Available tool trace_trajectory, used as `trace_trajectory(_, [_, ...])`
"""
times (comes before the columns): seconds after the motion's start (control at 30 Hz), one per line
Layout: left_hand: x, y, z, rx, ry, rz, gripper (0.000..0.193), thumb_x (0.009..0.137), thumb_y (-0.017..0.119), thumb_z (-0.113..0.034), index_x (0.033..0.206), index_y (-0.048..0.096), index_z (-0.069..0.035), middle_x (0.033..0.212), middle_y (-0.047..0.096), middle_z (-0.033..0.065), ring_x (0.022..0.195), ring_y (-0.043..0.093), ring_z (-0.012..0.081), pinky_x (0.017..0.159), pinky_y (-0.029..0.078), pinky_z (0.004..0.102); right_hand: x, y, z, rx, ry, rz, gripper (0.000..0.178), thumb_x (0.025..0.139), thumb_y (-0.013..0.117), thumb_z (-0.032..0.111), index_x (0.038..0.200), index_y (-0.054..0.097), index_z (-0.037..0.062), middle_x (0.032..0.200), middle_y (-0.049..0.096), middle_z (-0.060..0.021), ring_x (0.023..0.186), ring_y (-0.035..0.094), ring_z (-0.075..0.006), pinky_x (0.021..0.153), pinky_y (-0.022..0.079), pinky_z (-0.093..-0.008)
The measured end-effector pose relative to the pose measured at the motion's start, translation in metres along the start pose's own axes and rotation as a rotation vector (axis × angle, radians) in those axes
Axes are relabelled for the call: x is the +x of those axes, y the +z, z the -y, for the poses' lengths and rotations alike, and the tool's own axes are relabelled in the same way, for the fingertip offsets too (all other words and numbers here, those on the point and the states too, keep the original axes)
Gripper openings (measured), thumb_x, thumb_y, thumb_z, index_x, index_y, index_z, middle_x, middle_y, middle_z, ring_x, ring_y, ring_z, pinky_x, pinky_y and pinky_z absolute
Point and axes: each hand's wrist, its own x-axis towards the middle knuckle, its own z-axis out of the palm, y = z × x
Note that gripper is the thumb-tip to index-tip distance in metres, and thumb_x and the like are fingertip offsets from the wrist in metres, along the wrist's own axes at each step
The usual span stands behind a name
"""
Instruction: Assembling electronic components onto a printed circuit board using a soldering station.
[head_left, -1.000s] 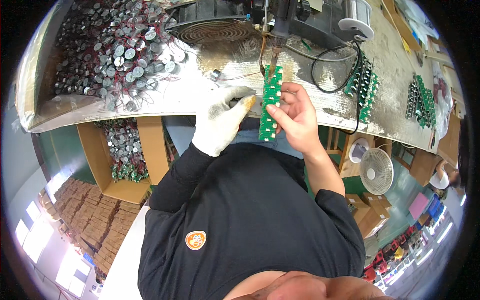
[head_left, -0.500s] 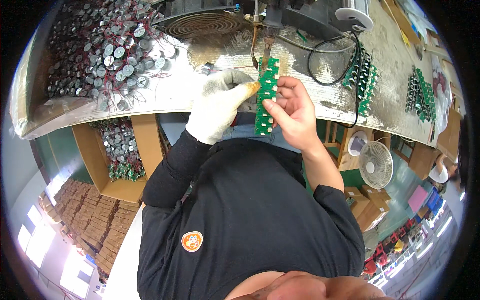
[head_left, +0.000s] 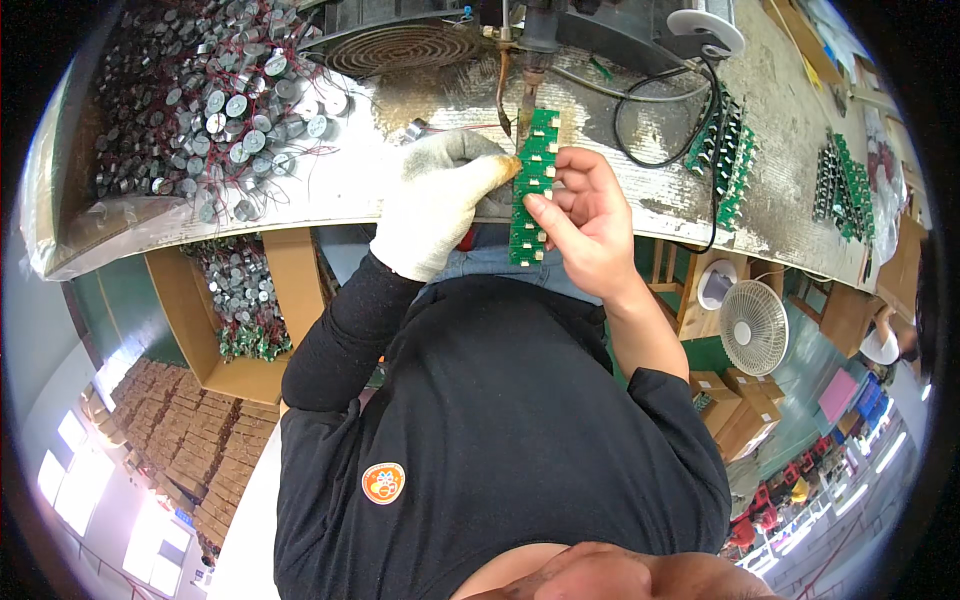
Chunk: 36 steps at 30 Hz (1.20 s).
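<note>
My right hand [head_left: 590, 215], bare, grips a long green circuit board [head_left: 533, 190] by its right edge, with the thumb on its face. Small white parts sit along the board. My left hand [head_left: 435, 200] wears a white glove with a stained fingertip. Its thumb and forefinger are pinched together against the board's left edge; whatever they hold is hidden. Just above, the soldering iron [head_left: 529, 90] points down at the board's upper end, beside a thin brownish tube [head_left: 503, 100]. Past the gloved hand lies a small round metal part [head_left: 415, 129] with a red wire.
Many round metal parts with red wires [head_left: 235, 105] heap up on the bench's left. A coiled grille [head_left: 402, 48] stands at the back. To the right are a black cable [head_left: 716, 150] and stacked green boards [head_left: 735, 180]. An open carton [head_left: 245, 378] sits below the bench's left edge.
The board has tilted slightly, its upper end shifting right relative to the iron and tube. Both hands keep their hold, and the whole view has shifted a little.
</note>
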Motion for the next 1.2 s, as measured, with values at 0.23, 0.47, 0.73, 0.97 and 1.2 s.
trace_trajectory(0.23, [-0.001, 0.000, 0.003, 0.002, 0.056, 0.005, 0.014, 0.089, 0.060, -0.016, 0.092, 0.062, -0.002, 0.077, 0.064, 0.0042, 0.063, 0.060, 0.0093, 0.056, 0.050, 0.0211, 0.000, 0.000, 0.000, 0.015, -0.017, 0.004, 0.042, 0.088, 0.059, -0.005, 0.124, 0.037, 0.0001, 0.109, 0.058, -0.0092, 0.077, 0.059, -0.0070, 0.054, 0.044, -0.0169])
trace_trajectory(0.47, [-0.007, 0.006, -0.003, -0.109, -0.054, -0.017, 0.017, 0.089, 0.060, -0.017, 0.094, 0.062, -0.001, 0.079, 0.065, 0.0049, 0.065, 0.061, 0.0101, 0.059, 0.050, 0.0225, -0.004, 0.001, 0.000, 0.036, 0.023, -0.017, 0.037, 0.087, 0.060, -0.004, 0.119, 0.041, -0.0023, 0.101, 0.059, -0.0084, 0.083, 0.059, -0.0086, 0.070, 0.048, -0.0214])
trace_trajectory(0.73, [-0.010, 0.005, 0.007, -0.003, 0.031, -0.095, 0.018, 0.091, 0.059, -0.018, 0.097, 0.062, -0.001, 0.083, 0.066, 0.0057, 0.067, 0.062, 0.0105, 0.060, 0.050, 0.0233, -0.006, 0.003, 0.002, 0.088, 0.045, 0.002, 0.037, 0.087, 0.060, -0.005, 0.119, 0.040, -0.0024, 0.103, 0.058, -0.0094, 0.083, 0.060, -0.0100, 0.070, 0.049, -0.0221])
trace_trajectory(0.97, [-0.009, 0.010, 0.000, -0.030, 0.040, -0.142, 0.019, 0.087, 0.062, -0.014, 0.093, 0.067, 0.003, 0.082, 0.067, 0.0082, 0.074, 0.061, 0.0103, 0.066, 0.046, 0.0253, -0.007, 0.002, 0.002, 0.090, 0.032, 0.012, 0.038, 0.087, 0.060, -0.005, 0.120, 0.040, -0.0021, 0.104, 0.058, -0.0097, 0.084, 0.060, -0.0103, 0.071, 0.049, -0.0223])
trace_trajectory(1.2, [-0.009, 0.007, 0.002, 0.154, 0.114, -0.113, 0.018, 0.088, 0.058, -0.014, 0.097, 0.068, -0.002, 0.088, 0.066, 0.0117, 0.078, 0.063, 0.0176, 0.069, 0.047, 0.0282, -0.006, 0.003, 0.003, 0.102, 0.001, 0.008, 0.038, 0.087, 0.060, -0.005, 0.120, 0.040, -0.0020, 0.104, 0.057, -0.0099, 0.083, 0.060, -0.0103, 0.070, 0.049, -0.0220])
